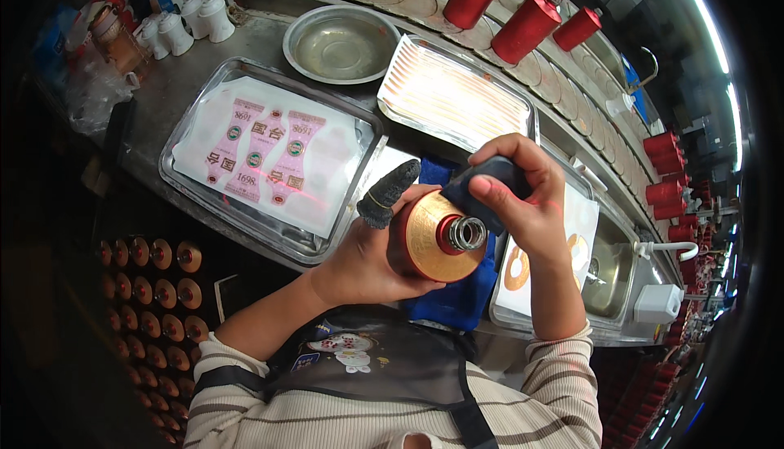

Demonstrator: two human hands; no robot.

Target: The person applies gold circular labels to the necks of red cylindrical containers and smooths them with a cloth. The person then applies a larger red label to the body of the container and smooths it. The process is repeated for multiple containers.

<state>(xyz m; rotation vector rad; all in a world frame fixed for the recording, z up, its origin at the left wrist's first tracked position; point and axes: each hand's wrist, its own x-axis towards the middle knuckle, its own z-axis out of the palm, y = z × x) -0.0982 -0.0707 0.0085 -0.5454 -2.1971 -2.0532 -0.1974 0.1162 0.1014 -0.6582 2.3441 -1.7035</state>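
white vessels (174,34) being grouped near a plastic bag (98,93), a round basin (299,45) being supported by a counter (255,38), a white faucet (674,247) being held beside a sink (614,302), white jug (658,303) being kept alongside

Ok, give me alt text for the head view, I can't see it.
Left hand grips a red bottle with gold shoulder and uncapped glass neck; right hand holds a dark pad-like object beside it. Beyond lie a tray of pink labels and a metal basin.

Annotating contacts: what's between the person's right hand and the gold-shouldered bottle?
Head view: a dark pad, gripped in the right hand, lies between it and the bottle.
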